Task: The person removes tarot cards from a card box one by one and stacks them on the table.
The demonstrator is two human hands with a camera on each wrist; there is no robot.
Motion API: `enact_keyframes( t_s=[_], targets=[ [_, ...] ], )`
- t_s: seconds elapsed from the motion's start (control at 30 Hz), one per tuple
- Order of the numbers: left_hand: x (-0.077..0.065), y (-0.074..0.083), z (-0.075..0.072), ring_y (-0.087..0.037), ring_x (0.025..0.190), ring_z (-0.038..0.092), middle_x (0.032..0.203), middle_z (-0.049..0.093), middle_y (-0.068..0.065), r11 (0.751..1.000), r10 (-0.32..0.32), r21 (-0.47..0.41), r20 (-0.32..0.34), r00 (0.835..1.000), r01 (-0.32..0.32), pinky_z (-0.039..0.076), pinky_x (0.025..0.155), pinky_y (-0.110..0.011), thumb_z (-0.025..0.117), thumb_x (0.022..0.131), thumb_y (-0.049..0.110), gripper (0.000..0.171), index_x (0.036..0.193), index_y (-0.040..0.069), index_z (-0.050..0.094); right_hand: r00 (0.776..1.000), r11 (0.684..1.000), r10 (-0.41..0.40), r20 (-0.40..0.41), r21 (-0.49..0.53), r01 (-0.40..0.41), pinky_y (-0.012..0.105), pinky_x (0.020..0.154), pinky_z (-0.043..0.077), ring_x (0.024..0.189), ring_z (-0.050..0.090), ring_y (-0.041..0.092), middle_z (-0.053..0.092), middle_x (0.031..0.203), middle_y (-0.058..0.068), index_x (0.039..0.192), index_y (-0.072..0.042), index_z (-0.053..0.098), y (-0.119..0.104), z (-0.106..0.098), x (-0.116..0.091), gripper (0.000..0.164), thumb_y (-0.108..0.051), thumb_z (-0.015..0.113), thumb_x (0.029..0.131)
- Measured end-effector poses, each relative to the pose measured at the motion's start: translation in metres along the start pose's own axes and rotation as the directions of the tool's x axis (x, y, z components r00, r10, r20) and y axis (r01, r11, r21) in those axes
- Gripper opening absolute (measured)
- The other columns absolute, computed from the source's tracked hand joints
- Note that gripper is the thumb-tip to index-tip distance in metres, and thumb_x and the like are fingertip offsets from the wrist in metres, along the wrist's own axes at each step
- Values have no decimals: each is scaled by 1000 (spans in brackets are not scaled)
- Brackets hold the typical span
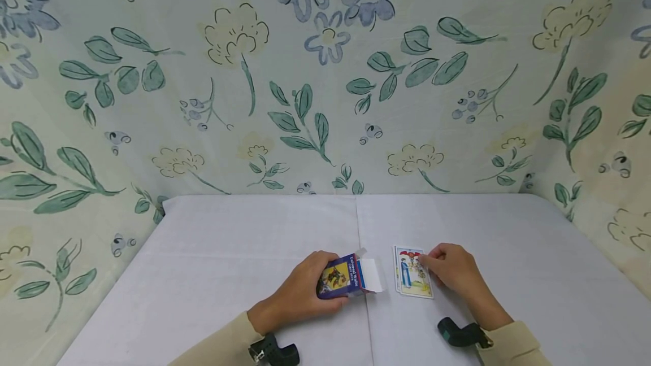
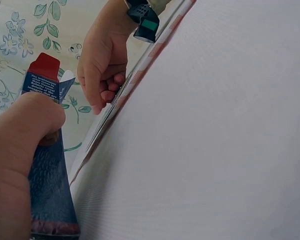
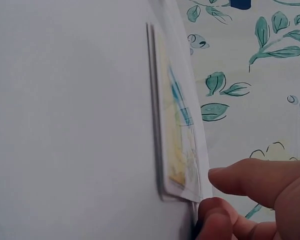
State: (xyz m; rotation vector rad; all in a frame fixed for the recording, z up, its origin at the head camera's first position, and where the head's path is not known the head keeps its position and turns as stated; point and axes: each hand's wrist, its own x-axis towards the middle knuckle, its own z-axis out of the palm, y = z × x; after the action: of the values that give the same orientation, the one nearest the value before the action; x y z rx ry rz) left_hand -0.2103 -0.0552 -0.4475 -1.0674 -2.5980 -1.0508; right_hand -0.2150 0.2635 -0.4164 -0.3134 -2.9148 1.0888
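Note:
My left hand (image 1: pixel 307 290) grips a dark blue tarot card box (image 1: pixel 338 278), its printed front turned up. The box's white end flap (image 1: pixel 373 275) stands open towards the right. In the left wrist view, the box's red tab (image 2: pixel 45 66) sticks out beyond the fingers. To the right, a small stack of tarot cards (image 1: pixel 414 281) lies face up on the table, slightly fanned. My right hand (image 1: pixel 452 267) is at the stack's upper right edge, fingertips over the top card. In the right wrist view, the fingertips (image 3: pixel 221 176) are spread beside a card corner, with a gap between them.
A white cloth (image 1: pixel 218 242) with a crease down the middle covers the table. Behind it hangs a floral curtain (image 1: pixel 315 72), which also runs along both sides. A dark wrist camera (image 1: pixel 460 333) is strapped at each wrist.

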Motion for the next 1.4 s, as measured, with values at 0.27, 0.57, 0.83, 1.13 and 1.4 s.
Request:
enact_keyframes(
  t_s=[0.27, 0.57, 0.83, 1.13, 1.4],
  targets=[
    [1, 0, 0, -4, 96, 49, 116, 53, 7, 1000, -1, 5, 4, 1000, 1, 46, 81, -23, 70, 80, 57, 72, 135, 17, 44, 1000, 999, 19, 22, 44, -20, 28, 52, 43, 54, 51, 18, 55, 68, 8, 95, 2, 58, 3, -3, 2, 27, -23, 65, 89],
    [1, -1, 2, -4, 95, 48, 115, 53, 8, 1000, -9, -6, 6, 1000, 9, 46, 80, -23, 70, 79, 56, 72, 135, 18, 44, 1000, 994, -17, 21, 110, 14, 28, 57, 50, 62, 53, 21, 57, 75, 9, 97, 0, 60, -9, -7, -2, 28, -27, 67, 89],
    [0, -1, 0, -5, 95, 48, 115, 53, 7, 1000, -14, -7, 10, 1000, 14, 46, 80, -23, 70, 79, 57, 73, 135, 18, 44, 998, 987, -48, 46, 157, 40, 28, 57, 50, 64, 54, 21, 60, 79, 9, 96, -2, 62, -30, -10, -11, 27, -27, 69, 88],
    [0, 0, 0, -4, 95, 48, 114, 52, 9, 1000, -21, -18, 15, 1000, 22, 45, 80, -23, 69, 79, 58, 73, 135, 19, 43, 992, 974, -108, 60, 207, 94, 28, 59, 51, 67, 57, 22, 61, 77, 9, 94, -4, 62, -50, -10, -24, 24, -26, 69, 88],
    [0, -1, 2, -4, 96, 48, 115, 52, 9, 1000, -21, -8, 16, 1000, 22, 45, 80, -23, 71, 79, 56, 73, 135, 19, 43, 985, 955, -151, 86, 272, 123, 28, 58, 52, 65, 57, 21, 60, 74, 8, 93, -4, 62, -61, -3, -34, 24, -25, 72, 86]
  ],
)
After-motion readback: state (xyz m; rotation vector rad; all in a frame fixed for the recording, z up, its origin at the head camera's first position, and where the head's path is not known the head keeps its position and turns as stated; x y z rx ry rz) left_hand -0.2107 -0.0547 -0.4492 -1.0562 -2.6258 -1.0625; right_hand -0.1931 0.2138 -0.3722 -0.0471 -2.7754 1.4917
